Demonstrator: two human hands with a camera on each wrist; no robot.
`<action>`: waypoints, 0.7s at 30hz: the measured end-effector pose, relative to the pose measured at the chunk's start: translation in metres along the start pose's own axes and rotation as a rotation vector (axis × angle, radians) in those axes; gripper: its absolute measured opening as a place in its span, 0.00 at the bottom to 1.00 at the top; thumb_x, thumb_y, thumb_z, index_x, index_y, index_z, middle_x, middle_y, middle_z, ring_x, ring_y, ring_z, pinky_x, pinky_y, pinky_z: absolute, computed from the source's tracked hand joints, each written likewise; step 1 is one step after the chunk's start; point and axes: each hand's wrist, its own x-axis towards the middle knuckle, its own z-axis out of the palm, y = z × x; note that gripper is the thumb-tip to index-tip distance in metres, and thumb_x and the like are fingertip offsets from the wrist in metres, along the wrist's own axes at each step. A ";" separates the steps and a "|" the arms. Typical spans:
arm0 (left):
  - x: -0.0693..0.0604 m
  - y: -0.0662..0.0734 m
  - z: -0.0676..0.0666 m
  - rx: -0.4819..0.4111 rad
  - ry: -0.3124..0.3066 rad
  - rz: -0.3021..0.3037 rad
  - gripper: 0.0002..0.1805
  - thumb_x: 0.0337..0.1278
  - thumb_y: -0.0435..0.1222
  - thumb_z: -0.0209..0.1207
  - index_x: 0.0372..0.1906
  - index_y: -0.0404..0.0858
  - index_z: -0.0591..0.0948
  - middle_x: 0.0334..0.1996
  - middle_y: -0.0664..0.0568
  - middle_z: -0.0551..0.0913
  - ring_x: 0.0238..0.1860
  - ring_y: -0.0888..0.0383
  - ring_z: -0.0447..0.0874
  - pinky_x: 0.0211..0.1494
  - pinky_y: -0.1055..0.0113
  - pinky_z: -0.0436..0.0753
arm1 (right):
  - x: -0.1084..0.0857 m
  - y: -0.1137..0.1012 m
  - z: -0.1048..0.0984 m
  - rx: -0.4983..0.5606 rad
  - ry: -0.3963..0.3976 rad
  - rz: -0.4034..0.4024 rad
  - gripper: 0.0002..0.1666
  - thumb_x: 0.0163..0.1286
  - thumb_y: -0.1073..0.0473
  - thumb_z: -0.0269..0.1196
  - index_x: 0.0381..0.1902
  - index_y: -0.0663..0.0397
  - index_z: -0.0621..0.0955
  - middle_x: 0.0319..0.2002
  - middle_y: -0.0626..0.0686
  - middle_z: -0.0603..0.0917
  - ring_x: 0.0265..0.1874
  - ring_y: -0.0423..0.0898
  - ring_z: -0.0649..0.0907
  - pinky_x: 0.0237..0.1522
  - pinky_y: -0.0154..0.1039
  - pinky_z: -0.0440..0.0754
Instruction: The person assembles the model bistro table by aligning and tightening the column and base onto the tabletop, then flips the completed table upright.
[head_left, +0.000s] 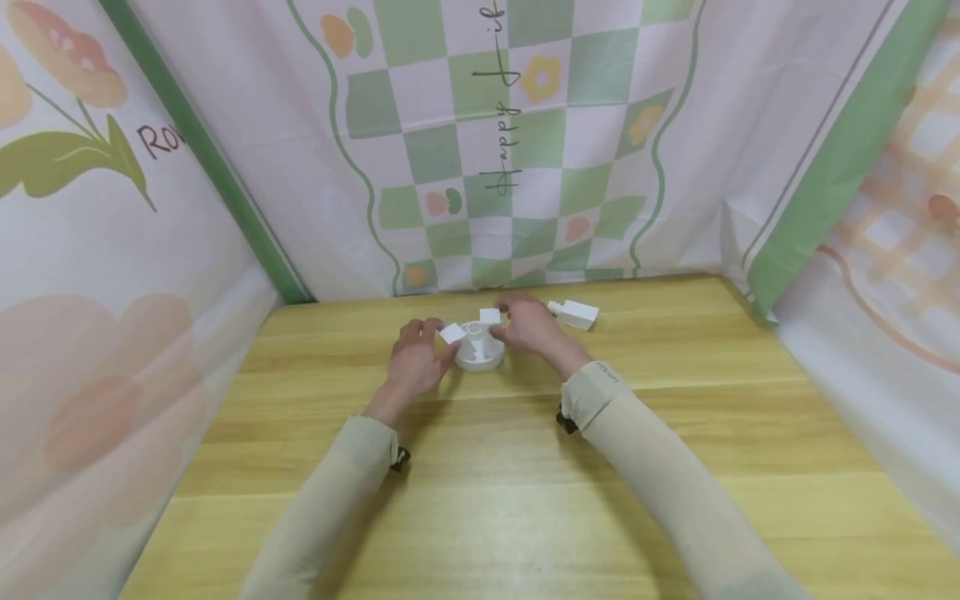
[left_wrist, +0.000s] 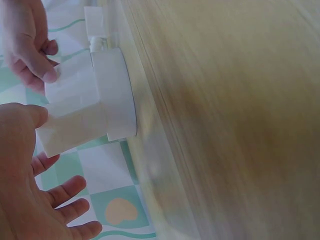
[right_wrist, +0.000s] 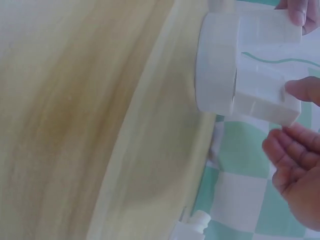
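Left hand point(head_left: 417, 362) and right hand point(head_left: 534, 328) pinch white boxes point(head_left: 452, 333) on a base point(head_left: 481, 364) between them.

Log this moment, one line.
left grip: pinching white rectangular block; right grip: pinching similar block; round white base: beneath; white boxy bottle: lying right

We see a round white base point(head_left: 480, 362) sitting flat on the wooden table point(head_left: 480, 517), with a small ring point(head_left: 474, 328) in its middle, while a smooth white left block point(head_left: 452, 333) and a matching right block point(head_left: 490, 316) stand up from it, a little apart.
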 end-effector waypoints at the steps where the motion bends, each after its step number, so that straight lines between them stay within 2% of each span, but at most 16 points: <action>1: 0.000 0.000 0.000 0.002 -0.001 -0.001 0.30 0.71 0.59 0.49 0.64 0.43 0.69 0.59 0.40 0.72 0.61 0.45 0.71 0.61 0.51 0.79 | 0.000 0.000 0.000 0.017 0.001 -0.010 0.33 0.64 0.48 0.67 0.62 0.58 0.76 0.54 0.62 0.84 0.53 0.58 0.82 0.59 0.53 0.80; 5: 0.000 0.000 0.000 0.006 0.002 0.001 0.30 0.71 0.60 0.49 0.64 0.42 0.68 0.59 0.40 0.72 0.61 0.45 0.71 0.61 0.51 0.79 | -0.003 0.000 -0.001 0.043 0.014 -0.010 0.36 0.63 0.47 0.68 0.66 0.54 0.74 0.57 0.61 0.83 0.56 0.59 0.82 0.59 0.55 0.79; 8: -0.001 0.001 0.000 0.008 0.003 0.002 0.31 0.71 0.60 0.49 0.64 0.42 0.68 0.59 0.40 0.72 0.61 0.45 0.71 0.62 0.51 0.79 | -0.004 0.000 -0.001 0.012 0.009 0.001 0.35 0.63 0.44 0.68 0.64 0.52 0.76 0.62 0.58 0.81 0.61 0.59 0.80 0.64 0.55 0.77; 12: -0.001 0.001 -0.001 0.004 0.001 -0.004 0.31 0.70 0.60 0.49 0.64 0.42 0.68 0.59 0.40 0.72 0.62 0.45 0.71 0.63 0.52 0.78 | -0.006 0.000 -0.005 -0.020 -0.026 -0.008 0.34 0.61 0.45 0.66 0.63 0.53 0.78 0.65 0.57 0.78 0.66 0.59 0.75 0.70 0.55 0.71; 15: -0.001 0.000 -0.001 0.001 0.001 -0.005 0.31 0.71 0.60 0.49 0.64 0.42 0.68 0.59 0.40 0.72 0.62 0.45 0.71 0.63 0.51 0.78 | -0.008 -0.001 -0.007 -0.043 -0.019 -0.020 0.32 0.61 0.43 0.67 0.60 0.52 0.79 0.63 0.57 0.79 0.63 0.59 0.77 0.67 0.56 0.73; 19: -0.001 0.000 0.000 -0.006 -0.004 -0.006 0.31 0.70 0.60 0.49 0.64 0.42 0.68 0.59 0.40 0.72 0.61 0.45 0.71 0.63 0.51 0.78 | -0.010 0.001 -0.005 -0.081 0.011 -0.026 0.29 0.62 0.37 0.67 0.51 0.52 0.81 0.54 0.56 0.83 0.53 0.56 0.82 0.59 0.54 0.79; 21: -0.001 0.000 0.001 -0.009 -0.008 -0.005 0.31 0.70 0.60 0.49 0.64 0.43 0.68 0.59 0.40 0.72 0.62 0.45 0.71 0.63 0.51 0.77 | -0.011 0.002 -0.004 -0.086 0.014 -0.035 0.27 0.61 0.39 0.67 0.50 0.51 0.81 0.52 0.55 0.84 0.52 0.55 0.82 0.57 0.53 0.80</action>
